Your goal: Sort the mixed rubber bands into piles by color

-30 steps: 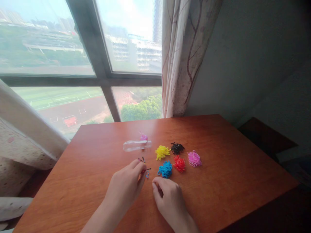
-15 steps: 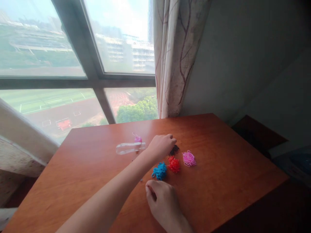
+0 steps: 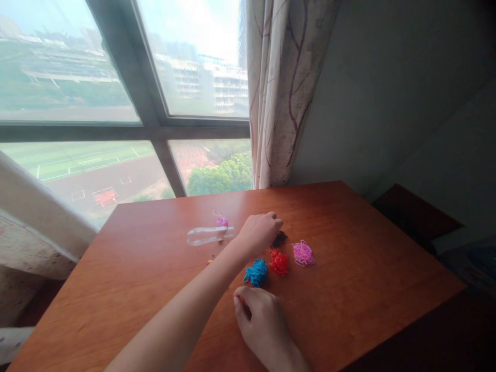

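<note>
My left hand (image 3: 259,231) reaches across the wooden table (image 3: 349,289), fingers curled together above the black pile of small rubber bands (image 3: 279,238); it covers the yellow pile. What its fingertips pinch is hidden. My right hand (image 3: 260,323) rests on the table near me, fingers curled in a loose fist, just below the blue pile (image 3: 256,272). A red pile (image 3: 279,262) and a pink pile (image 3: 303,253) lie to the right of the blue one.
A clear plastic bag (image 3: 209,235) lies left of my left hand, with a small pink item (image 3: 221,221) behind it. A few loose bands (image 3: 210,260) peek out beside my forearm. Window and curtain stand behind; a dark side table (image 3: 418,214) is at right.
My left hand has moved from the loose bands near me forward and right to the black pile, covering the yellow pile. My right hand has stayed curled in place.
</note>
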The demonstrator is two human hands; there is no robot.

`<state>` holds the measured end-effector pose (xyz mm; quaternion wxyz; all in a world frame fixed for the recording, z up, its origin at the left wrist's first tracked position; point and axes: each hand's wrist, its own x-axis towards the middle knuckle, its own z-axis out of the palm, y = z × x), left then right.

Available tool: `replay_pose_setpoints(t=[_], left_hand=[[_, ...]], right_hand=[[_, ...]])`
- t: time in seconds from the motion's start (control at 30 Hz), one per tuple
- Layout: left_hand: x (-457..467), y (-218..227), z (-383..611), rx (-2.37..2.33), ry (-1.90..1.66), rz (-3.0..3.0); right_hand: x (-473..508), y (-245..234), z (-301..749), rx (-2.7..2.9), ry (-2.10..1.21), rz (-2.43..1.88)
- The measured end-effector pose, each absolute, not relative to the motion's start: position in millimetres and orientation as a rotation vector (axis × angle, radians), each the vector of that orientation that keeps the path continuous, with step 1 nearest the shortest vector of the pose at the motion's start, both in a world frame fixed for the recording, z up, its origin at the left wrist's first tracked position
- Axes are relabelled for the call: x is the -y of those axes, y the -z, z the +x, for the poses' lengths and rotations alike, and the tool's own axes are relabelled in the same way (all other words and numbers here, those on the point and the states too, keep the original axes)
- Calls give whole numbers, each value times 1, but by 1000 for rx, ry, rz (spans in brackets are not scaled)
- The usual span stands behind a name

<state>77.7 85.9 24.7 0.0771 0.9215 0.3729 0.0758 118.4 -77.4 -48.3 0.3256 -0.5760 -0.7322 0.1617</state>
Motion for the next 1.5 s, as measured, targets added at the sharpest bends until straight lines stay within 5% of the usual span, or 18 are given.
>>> replay_pose_setpoints(t=[0.5, 1.5], left_hand=[[-5, 2, -70, -1419, -467, 2302], [19, 19, -88, -1474, -379, 2111]], right_hand=[[74, 49, 110, 1996, -334, -1614], [72, 50, 140, 1888, -57, -1522]])
